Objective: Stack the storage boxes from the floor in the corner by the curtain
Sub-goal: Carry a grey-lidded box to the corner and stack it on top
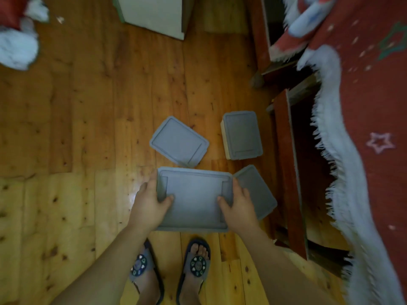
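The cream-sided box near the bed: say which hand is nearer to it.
Right. The right hand grips the held box's right end, just below the cream-sided box; the left hand grips the far left end.

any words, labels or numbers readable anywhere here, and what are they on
None: no readable text shows anywhere.
Held box: plain grey lid, no label.
Three other boxes on the floor: plain lids, no marks.
Sandals: round patterned ornaments, no letters.
Red blanket: star shapes only, no words.
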A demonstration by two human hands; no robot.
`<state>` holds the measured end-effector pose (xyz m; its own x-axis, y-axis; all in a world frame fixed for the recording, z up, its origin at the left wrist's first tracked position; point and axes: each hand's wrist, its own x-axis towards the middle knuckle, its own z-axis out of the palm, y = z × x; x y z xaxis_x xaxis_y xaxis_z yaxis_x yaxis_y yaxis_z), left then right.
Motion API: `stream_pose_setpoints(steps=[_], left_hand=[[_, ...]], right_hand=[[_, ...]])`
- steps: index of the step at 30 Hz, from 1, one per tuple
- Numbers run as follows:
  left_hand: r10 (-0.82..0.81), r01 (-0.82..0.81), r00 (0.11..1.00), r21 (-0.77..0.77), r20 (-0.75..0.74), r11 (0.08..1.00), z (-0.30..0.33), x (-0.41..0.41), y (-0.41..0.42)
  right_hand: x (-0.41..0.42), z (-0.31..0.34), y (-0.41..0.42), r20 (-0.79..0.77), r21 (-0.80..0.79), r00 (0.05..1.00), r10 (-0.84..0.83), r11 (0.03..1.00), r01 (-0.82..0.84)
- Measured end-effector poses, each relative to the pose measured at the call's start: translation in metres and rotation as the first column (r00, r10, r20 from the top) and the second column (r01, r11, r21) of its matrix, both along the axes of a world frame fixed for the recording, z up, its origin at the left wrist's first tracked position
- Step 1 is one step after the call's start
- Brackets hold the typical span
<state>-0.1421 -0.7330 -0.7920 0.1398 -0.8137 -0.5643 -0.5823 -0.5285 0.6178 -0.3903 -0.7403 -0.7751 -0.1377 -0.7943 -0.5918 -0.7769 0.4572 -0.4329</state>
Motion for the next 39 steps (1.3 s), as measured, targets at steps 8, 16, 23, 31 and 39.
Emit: stream_pose_setpoints(steps=[8,16,23,31,39], left_hand=[[0.019,-0.015,0.999,-0.132,0.034,0.991,0.108,0.000,-0.038],[0.084,-0.057,0.993,-0.274,0.087,0.960,0.218,-0.006,-0.074],[0.071,-0.005,0.986,-0.396,0.152,0.918,0.334,-0.017,-0.095],[0.029,0.069,0.984,-0.521,0.177,0.851,0.448,-0.031,-0.096],[-0.034,0.125,0.987,-0.632,0.155,0.765,0.549,-0.046,-0.097]], right_hand=[[-0.003,0.111,-0.040,0.018,-0.178,1.000,0.013,0.984,-0.010],[-0.007,0.223,-0.072,0.054,-0.320,0.999,0.000,0.947,0.017],[-0.019,0.337,-0.086,0.054,-0.462,0.998,-0.033,0.885,0.055],[-0.037,0.447,-0.082,0.065,-0.632,0.993,-0.101,0.766,0.119],[-0.055,0.544,-0.056,0.108,-0.678,0.980,-0.168,0.708,0.196]])
